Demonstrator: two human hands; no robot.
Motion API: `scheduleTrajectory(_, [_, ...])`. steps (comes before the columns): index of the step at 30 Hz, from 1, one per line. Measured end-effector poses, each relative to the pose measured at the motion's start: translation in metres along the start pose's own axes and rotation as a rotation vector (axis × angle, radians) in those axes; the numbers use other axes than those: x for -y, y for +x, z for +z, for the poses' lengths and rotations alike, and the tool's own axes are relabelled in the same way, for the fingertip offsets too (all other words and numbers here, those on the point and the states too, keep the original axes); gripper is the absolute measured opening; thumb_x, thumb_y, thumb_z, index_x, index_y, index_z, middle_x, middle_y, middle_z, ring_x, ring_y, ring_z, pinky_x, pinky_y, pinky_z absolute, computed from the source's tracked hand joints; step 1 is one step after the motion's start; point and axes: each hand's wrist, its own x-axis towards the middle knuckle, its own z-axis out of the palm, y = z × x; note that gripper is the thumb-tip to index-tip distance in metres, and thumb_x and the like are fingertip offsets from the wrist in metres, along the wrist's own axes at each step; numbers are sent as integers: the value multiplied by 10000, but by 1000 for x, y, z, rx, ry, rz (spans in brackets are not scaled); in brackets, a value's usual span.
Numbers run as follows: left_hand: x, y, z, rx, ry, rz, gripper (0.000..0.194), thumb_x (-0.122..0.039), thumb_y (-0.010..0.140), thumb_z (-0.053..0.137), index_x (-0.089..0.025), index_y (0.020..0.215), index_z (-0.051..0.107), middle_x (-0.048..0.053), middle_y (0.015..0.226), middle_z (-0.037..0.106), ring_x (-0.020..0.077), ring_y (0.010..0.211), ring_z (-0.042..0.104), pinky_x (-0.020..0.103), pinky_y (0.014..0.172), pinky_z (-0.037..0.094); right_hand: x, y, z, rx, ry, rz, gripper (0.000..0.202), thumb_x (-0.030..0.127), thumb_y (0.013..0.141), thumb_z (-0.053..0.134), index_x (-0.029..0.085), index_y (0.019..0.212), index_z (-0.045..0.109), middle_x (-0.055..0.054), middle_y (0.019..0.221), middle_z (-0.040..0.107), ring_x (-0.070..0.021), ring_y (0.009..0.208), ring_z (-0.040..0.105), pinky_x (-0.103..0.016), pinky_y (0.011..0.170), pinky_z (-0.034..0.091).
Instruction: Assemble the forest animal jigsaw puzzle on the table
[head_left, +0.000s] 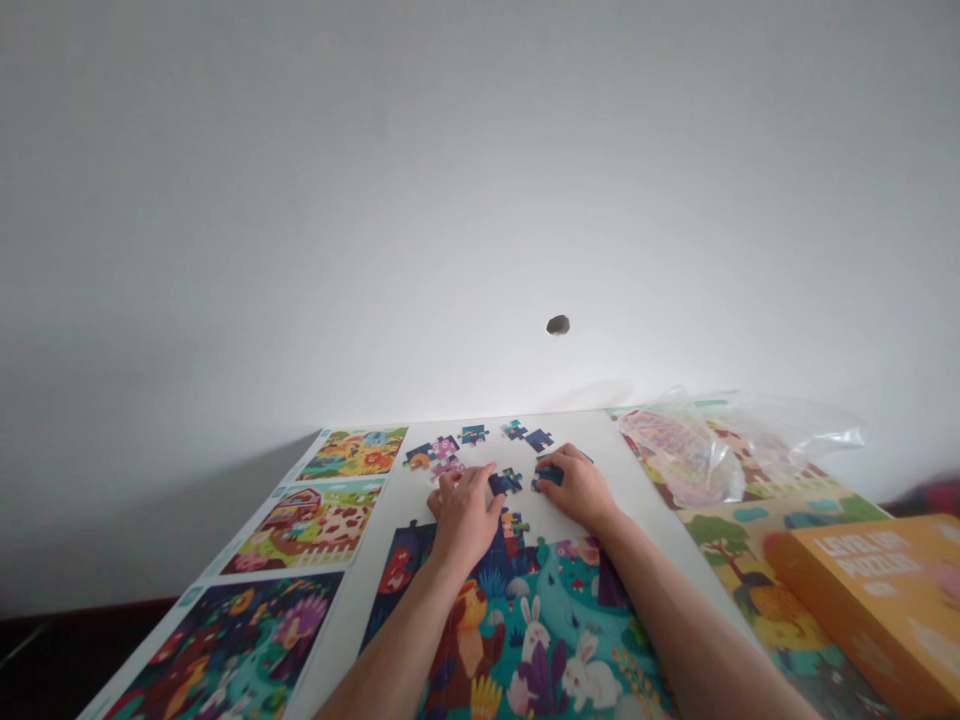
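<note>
A partly joined puzzle (525,630) with rabbits and a beaver lies on the white table (352,600). Over its upper left edge is my left hand (466,508), fingers bent and spread, with pink pieces (446,466) just beyond its fingertips. My right hand (577,485) has its fingers closed on a dark blue puzzle piece (541,474) at the upper right. Between both hands rests a loose dark piece (505,481). Farther back lie more loose pieces (474,434), some near the wall. Whether anything sits under my left fingers is hidden.
Three picture sheets (307,525) line the table's left side. On the right are a clear plastic bag (697,460), another printed picture (739,550) and an orange puzzle box (885,600). A white wall (450,250) with a small hole (558,325) stands behind.
</note>
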Motion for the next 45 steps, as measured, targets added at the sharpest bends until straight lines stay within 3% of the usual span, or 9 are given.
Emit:
scheduleTrajectory(7, [-1, 2, -1, -19, -27, -31, 434, -238, 788, 674, -258, 1218, 615, 71, 1121, 646, 300, 1086, 518, 436, 915, 395, -3, 0, 2, -13, 28, -43, 194, 238, 770, 694, 244, 963, 708, -43, 1024, 591, -183, 955, 583, -279, 866, 438])
scheduleTrajectory(11, [0, 2, 2, -38, -91, -11, 446, -158, 781, 665, -260, 1211, 604, 74, 1108, 586, 250, 1033, 565, 422, 942, 409, -3, 0, 2, -8, 1, -34, 200, 248, 774, 691, 239, 974, 708, -54, 1026, 589, -189, 958, 572, -281, 864, 428])
scheduleTrajectory(17, [7, 3, 13, -110, -224, 59, 472, -72, 748, 662, -217, 1194, 607, 70, 1057, 492, 228, 987, 567, 395, 915, 478, 4, -1, -7, -10, -154, -25, 441, 390, 741, 727, 244, 1153, 662, -86, 1092, 604, -253, 1020, 515, -369, 918, 371])
scheduleTrajectory(22, [10, 3, 16, -151, -282, 78, 499, -15, 730, 636, -239, 1176, 632, 59, 1047, 461, 211, 946, 578, 382, 903, 505, 4, -1, -6, -13, -177, -38, 450, 393, 732, 742, 262, 1153, 654, -82, 1077, 618, -271, 1033, 508, -393, 894, 362])
scheduleTrajectory(28, [11, 4, 15, -128, -336, 136, 552, 48, 728, 552, -231, 1200, 613, 60, 1030, 548, 213, 973, 596, 365, 898, 509, -2, 2, 1, -80, 74, -114, 295, 212, 764, 691, 226, 1058, 681, -49, 989, 592, -175, 861, 573, -290, 805, 426])
scheduleTrajectory(33, [13, 5, 16, -123, -389, 172, 570, 50, 718, 540, -232, 1210, 594, 50, 1007, 628, 212, 956, 619, 361, 873, 514, -5, 4, 4, -168, 232, -137, 131, 212, 819, 624, 211, 907, 721, -19, 869, 591, -119, 673, 539, -249, 675, 429])
scheduleTrajectory(37, [13, 7, 14, -186, -432, 162, 536, 8, 731, 581, -227, 1213, 582, 63, 1073, 649, 221, 988, 619, 367, 887, 509, -6, 5, 4, -238, 277, -124, 113, 219, 823, 613, 209, 858, 720, -20, 845, 599, -123, 666, 546, -245, 647, 428])
scheduleTrajectory(45, [12, 9, 15, -250, -599, 128, 435, -114, 800, 603, -233, 1216, 554, 71, 1162, 650, 201, 995, 641, 353, 890, 518, -1, 5, 5, -107, 413, -124, 145, 209, 841, 549, 169, 870, 685, -44, 879, 636, -104, 577, 588, -232, 591, 459])
